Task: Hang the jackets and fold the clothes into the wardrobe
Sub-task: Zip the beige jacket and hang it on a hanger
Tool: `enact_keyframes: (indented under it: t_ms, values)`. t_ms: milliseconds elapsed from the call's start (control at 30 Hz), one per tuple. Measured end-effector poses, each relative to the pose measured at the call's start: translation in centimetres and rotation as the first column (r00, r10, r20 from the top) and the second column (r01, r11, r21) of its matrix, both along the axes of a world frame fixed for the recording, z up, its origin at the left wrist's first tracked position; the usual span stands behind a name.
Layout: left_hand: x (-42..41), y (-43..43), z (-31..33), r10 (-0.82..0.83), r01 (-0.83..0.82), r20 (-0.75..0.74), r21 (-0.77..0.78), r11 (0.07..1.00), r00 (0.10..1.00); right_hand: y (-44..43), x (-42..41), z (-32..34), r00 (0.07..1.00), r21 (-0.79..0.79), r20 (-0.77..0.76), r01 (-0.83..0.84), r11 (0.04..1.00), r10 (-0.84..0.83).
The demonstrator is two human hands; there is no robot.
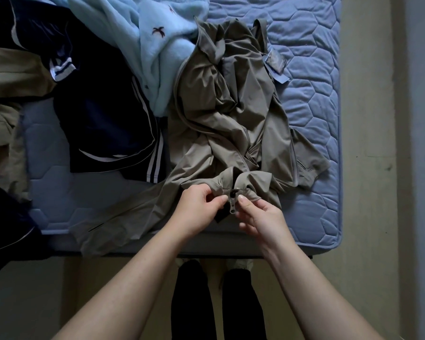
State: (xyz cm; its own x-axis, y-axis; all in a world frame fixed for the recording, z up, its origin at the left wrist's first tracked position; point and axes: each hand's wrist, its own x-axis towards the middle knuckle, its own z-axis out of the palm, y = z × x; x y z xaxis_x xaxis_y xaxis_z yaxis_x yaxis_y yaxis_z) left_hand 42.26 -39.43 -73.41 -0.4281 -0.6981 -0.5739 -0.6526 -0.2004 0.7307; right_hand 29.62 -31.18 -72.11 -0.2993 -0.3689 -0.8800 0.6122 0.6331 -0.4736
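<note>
I look down on a home bedroom: a quilted blue mattress (309, 99) strewn with clothes (103, 114), plain floor (368, 168) beside.

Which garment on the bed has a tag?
The taupe jacket in the middle: a blue tag lies at its far edge. The navy striped garment and pale blue fleece show none.

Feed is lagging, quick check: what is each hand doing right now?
Left hand: fingers pinch the hem of the taupe jacket, beside the zipper slider.
Right hand: fingers pinch the same hem on the slider's other side.
</note>
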Motion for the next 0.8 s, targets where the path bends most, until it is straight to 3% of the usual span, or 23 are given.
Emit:
enact_keyframes:
  t_ms: [33,100,133,167,267,433,600,700,800]
  values:
    - [0.1,-0.1,0.1,0.005,-0.005,-0.005,0.029,1.0,1.0,0.1,-0.6,0.2,0.962,0.049,-0.167,-0.211,0.976,0.217]
    - [0.5,-0.2,0.3,0.018,-0.016,-0.02,0.093,0.996,1.0,0.2,-1.8,0.6,0.673,0.218,-0.51,-0.502,0.837,0.536]
    - [0.7,-0.2,0.4,0.022,-0.019,-0.026,0.128,0.992,0.999,0.1,-2.2,1.0,0.547,0.228,-0.613,-0.568,0.791,0.57]
    - [0.9,-0.3,0.4,0.028,-0.022,-0.034,0.164,0.986,0.999,-0.2,-2.4,1.4,0.479,0.181,-0.672,-0.633,0.753,0.565]
    - [1.3,-0.1,0.7,0.052,-0.035,-0.06,0.245,0.969,0.997,-1.1,-2.3,1.9,0.343,0.056,-0.771,-0.802,0.594,0.536]
    - [1.7,0.0,1.3,-0.006,0.017,-0.043,0.263,0.965,0.999,-1.6,-1.7,2.5,0.224,0.076,-0.806,-0.879,0.47,0.548]
    - [1.5,0.2,1.9,-0.114,0.107,0.037,0.16,0.981,0.993,-1.6,-0.9,2.6,0.17,0.164,-0.826,-0.84,0.517,0.538]
    - [1.7,0.2,2.3,-0.143,0.131,0.05,0.185,0.974,0.988,-1.0,0.1,2.7,0.11,0.223,-0.847,-0.814,0.537,0.52]
    - [2.5,0.6,2.4,-0.167,0.155,0.042,0.212,0.965,0.985,-0.1,1.0,2.9,0.133,0.208,-0.852,-0.8,0.562,0.506]
